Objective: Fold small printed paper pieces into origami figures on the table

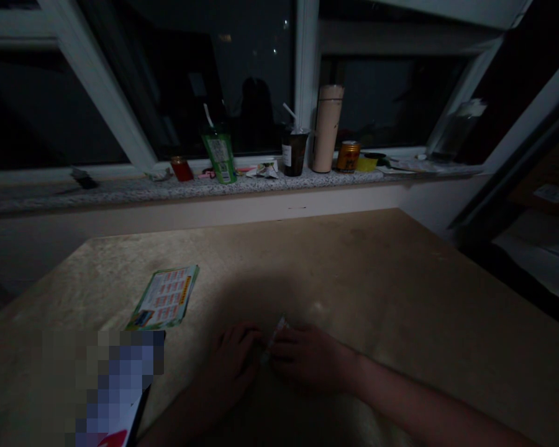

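Note:
Both my hands rest close together on a pale wooden table [377,273], in shadow near its front edge. My left hand [233,366] has its fingers curled, its fingertips against a small thin folded piece of paper [276,332]. My right hand [307,357] pinches the same piece from the other side, so it stands up between them. The light is dim, and I cannot make out what is printed on the paper.
A green printed leaflet [165,298] lies left of my hands. A blurred patch [107,385] covers the lower left corner. On the stone window sill [121,189] stand a green drink carton [220,155], a dark cup with a straw [294,149], a tall beige flask [328,127] and two cans [348,155].

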A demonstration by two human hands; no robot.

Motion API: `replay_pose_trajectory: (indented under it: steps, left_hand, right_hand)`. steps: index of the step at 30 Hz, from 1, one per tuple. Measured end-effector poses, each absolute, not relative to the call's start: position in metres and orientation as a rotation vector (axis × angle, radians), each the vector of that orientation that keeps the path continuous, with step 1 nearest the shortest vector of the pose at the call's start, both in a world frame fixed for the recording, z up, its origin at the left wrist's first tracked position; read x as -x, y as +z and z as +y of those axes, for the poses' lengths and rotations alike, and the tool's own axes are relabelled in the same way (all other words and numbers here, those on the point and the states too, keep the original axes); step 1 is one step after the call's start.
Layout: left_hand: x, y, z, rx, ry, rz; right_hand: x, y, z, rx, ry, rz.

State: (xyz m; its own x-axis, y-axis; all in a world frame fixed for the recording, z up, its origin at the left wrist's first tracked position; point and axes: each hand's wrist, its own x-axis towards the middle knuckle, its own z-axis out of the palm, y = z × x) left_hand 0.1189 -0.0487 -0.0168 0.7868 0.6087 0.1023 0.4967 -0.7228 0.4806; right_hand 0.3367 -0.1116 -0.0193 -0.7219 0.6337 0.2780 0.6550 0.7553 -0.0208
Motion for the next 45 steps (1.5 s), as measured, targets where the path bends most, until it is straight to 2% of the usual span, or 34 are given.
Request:
replay_pose_trajectory:
  steps: [38, 45]
  left_hand:
    - [-0.121, -0.018, -0.048, -2.512, 0.330, 0.869]
    - [-0.125, -0.020, -0.050, -2.553, 0.381, 0.930]
  right_hand:
    - [-0.336, -0.015, -0.114, 1.007, -0.066, -2.704]
    - [-0.336, -0.028, -0.113, 1.031, -0.062, -2.644]
